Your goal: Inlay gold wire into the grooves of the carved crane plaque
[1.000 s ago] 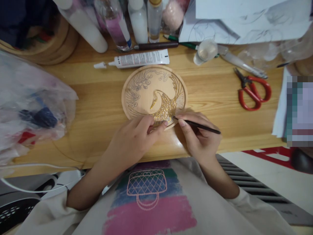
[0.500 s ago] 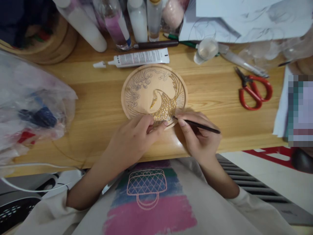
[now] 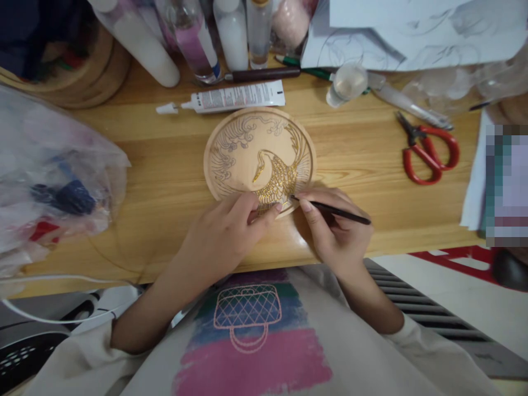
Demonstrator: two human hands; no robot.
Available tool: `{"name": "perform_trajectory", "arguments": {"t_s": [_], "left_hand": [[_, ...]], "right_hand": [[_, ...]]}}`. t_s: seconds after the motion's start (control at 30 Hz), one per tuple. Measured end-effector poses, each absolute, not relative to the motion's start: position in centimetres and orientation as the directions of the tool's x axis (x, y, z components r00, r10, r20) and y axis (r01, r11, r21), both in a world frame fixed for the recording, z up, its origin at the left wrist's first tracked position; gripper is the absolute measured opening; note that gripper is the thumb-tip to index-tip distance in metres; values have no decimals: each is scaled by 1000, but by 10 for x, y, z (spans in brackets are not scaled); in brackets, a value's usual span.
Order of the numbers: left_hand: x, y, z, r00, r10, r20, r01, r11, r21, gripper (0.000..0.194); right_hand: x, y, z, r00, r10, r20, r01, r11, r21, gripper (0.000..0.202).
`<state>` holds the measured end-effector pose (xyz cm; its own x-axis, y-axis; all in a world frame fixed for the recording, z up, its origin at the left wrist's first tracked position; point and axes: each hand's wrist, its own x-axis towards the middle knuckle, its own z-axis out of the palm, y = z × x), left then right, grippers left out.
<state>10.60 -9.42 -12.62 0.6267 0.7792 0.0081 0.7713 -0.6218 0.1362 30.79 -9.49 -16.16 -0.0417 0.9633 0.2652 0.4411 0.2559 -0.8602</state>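
A round wooden plate (image 3: 243, 159) lies on the table, with a gold-lined bird and dark outlined waves on its face. My left hand (image 3: 231, 228) rests over the plate's lower left edge, thumb and forefinger bent close to the gold lines; whether it pinches anything is too small to tell. At the lower right rim, my right hand (image 3: 338, 225) is closed on a dark thin tool (image 3: 340, 212), whose tip touches or nearly touches the gold pattern near my left fingertips.
Behind the plate lie a white tube (image 3: 239, 98), its cap, a dark pen and several bottles. Red-handled scissors (image 3: 431, 151) and a small clear cup (image 3: 348, 85) are at the right, below sketch papers (image 3: 358, 47). A plastic bag (image 3: 61, 176) covers the left side.
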Motion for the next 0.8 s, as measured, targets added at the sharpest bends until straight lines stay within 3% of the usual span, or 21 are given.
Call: {"name": "perform_trajectory", "arguments": {"t_s": [0.8], "left_hand": [[106,-94,-126,623,781,-39,777,-614,139,50]], "right_hand": [[308,-95,-165,-5,960,280,414,257,-873,15]]}}
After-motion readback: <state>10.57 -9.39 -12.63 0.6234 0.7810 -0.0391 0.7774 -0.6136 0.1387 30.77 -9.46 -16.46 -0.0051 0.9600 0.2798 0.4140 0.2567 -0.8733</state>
